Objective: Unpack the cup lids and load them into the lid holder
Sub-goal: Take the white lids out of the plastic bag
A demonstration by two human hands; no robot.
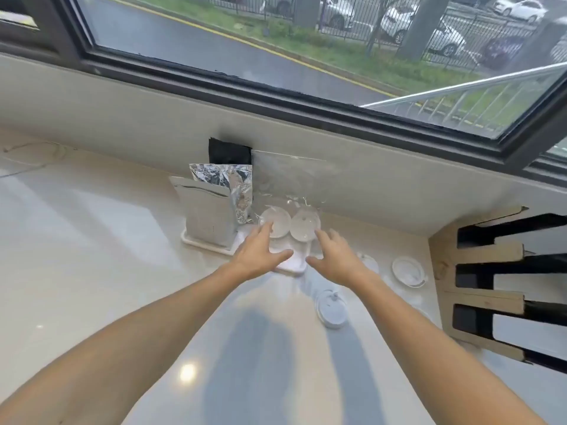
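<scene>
Two stacks of white cup lids, a left stack (276, 226) and a right stack (305, 228), stand side by side in a clear plastic bag (291, 179) that leans on the wall. The bag's lower end lies on a white tray (294, 266). My left hand (260, 254) has spread fingers, its fingertips touching the left stack through the bag. My right hand (337, 257) is spread beside the right stack, its fingertips at the stack's edge. Neither hand grips anything. A wooden lid holder (487, 253) with black slots stands at the right.
Loose lids lie on the counter: one near my right forearm (333, 309), one by the holder (409, 271), one partly hidden behind my right hand (369, 262). A grey pouch (207, 214) and a foil bag (237, 191) stand left of the lids. The window sill runs behind.
</scene>
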